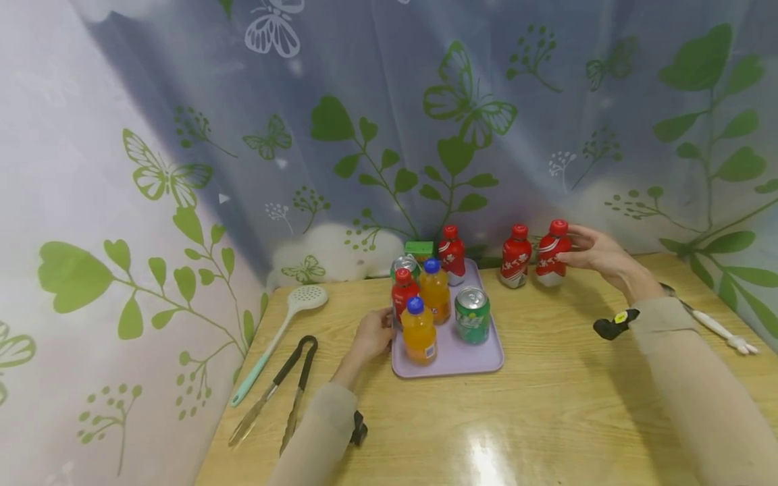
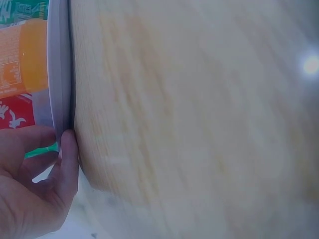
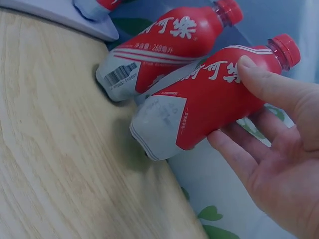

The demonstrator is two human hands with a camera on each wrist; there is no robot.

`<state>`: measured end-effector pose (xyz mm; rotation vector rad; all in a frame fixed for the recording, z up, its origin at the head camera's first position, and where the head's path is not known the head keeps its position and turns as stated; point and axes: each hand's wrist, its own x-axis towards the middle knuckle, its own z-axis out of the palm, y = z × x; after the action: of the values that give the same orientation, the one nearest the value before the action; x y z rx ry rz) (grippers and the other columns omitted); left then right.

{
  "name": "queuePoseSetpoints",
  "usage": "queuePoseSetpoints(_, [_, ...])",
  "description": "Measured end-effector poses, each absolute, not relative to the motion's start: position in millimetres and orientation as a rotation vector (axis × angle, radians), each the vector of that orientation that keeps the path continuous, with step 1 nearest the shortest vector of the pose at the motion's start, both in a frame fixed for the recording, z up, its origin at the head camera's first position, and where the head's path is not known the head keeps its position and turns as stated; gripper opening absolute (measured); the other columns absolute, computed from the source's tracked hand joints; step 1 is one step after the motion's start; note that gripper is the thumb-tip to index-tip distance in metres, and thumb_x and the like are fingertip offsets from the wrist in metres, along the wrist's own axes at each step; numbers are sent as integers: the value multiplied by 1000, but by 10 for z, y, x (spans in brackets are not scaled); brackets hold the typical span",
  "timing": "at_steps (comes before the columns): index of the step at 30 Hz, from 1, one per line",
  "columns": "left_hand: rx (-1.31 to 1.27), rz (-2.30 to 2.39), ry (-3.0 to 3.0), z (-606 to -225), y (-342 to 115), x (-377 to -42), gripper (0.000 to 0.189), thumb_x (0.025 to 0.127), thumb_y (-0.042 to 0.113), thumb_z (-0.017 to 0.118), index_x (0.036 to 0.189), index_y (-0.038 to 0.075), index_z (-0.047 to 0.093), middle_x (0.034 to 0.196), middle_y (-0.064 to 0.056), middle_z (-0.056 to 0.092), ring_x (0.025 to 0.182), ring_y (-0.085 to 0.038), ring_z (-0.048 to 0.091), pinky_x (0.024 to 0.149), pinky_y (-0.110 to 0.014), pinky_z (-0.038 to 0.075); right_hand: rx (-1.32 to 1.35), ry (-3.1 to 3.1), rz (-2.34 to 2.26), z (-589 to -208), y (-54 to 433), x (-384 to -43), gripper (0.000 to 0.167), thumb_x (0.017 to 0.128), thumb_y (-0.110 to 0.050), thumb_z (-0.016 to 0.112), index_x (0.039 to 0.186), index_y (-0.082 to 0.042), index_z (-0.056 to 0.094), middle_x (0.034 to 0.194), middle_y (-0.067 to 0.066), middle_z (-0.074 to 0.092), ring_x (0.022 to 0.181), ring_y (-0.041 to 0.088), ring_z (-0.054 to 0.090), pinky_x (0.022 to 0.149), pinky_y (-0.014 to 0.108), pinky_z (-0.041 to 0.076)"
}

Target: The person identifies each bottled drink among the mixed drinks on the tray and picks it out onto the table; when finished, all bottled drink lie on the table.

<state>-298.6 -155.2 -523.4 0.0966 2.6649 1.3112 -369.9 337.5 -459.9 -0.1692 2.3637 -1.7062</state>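
My right hand (image 1: 598, 258) grips a red-and-white cola bottle (image 1: 551, 258), thumb on the near side and fingers behind it. In the right wrist view this bottle leans, its base close over the table, beside a second cola bottle (image 3: 172, 42) standing at the table's back edge. My left hand (image 1: 371, 336) pinches the left rim of the lilac tray (image 1: 456, 364). On the tray stand two orange drink bottles (image 1: 420, 337) with blue caps, a green can (image 1: 472, 317), a red bottle (image 1: 404, 291) near my left fingers and another red bottle (image 1: 452, 256) at the back.
A second can (image 1: 405, 264) and a green carton (image 1: 419, 250) are partly hidden at the tray's back left. Left of the tray lie a slotted skimmer (image 1: 306, 298) and black-handled tongs (image 1: 304, 364). A white-handled tool (image 1: 717, 327) lies far right. A patterned curtain (image 1: 389, 135) hangs behind.
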Motion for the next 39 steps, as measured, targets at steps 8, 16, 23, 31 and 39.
queuePoseSetpoints(8, [123,1302,2689,-5233,-1557,-2989,63,87,-10,62,150,-4,54,104,-18,69,57,-11,56,48,-18,52,-162,2384,-1734,-4706,3376,-3780,92,101,-18,71,170,-9,11,170,31,23,101,-17,58,93,11,57])
queuePoseSetpoints(16, [114,1347,2646,-5244,-1552,-2981,64,87,-12,61,150,-6,52,103,-18,67,56,-12,56,46,-18,52,-177,2423,-1703,-4792,3411,-3791,89,101,-19,70,169,-9,14,171,29,23,136,12,55,92,5,53])
queuePoseSetpoints(23, [104,1335,2656,-5228,-1549,-2984,65,87,-12,61,151,-4,53,103,-18,68,54,-12,54,45,-18,50,-162,2389,-1678,-4797,3419,-3800,95,104,-21,67,170,-11,0,176,23,3,161,49,13,99,8,53])
queuePoseSetpoints(31, [119,1348,2655,-5231,-1580,-2979,65,87,-12,61,150,-4,53,106,-22,70,55,-12,55,46,-18,52,-184,2280,-1753,-4799,3365,-3772,92,107,-18,60,170,-15,-7,176,24,-4,160,50,16,109,26,58])
queuePoseSetpoints(39, [91,1339,2622,-5177,-1559,-2976,66,88,-11,61,153,-5,49,106,-20,68,57,-14,56,48,-19,54,-193,2510,-1724,-4758,3337,-3671,86,107,-30,61,171,-14,5,174,28,11,158,52,18,124,52,43])
